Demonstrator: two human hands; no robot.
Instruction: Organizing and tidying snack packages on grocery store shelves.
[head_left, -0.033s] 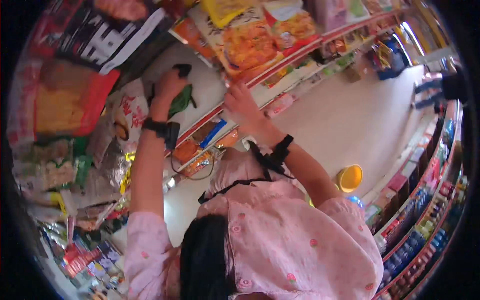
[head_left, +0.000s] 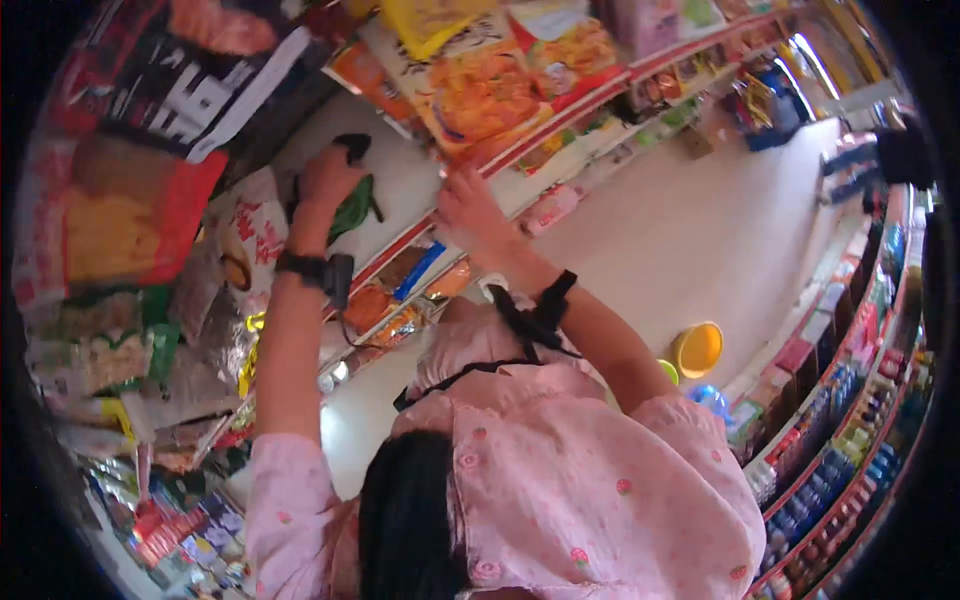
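Handling appears under way; how much is done or left cannot be told. Left of the grip: a red-edged packet [head_left: 130,220]. The left hand [head_left: 328,182], forearm nearly straight, curls over the shelf [head_left: 400,160]; a black piece [head_left: 352,147] shows beyond its fingers, a dark green bundle [head_left: 352,212] beside its wrist. Whether it clamps either cannot be told. The right hand [head_left: 478,212], elbow bent, reaches the shelf's edge near an orange food packet [head_left: 485,90]; its fingertips are blurred, their closure unclear.
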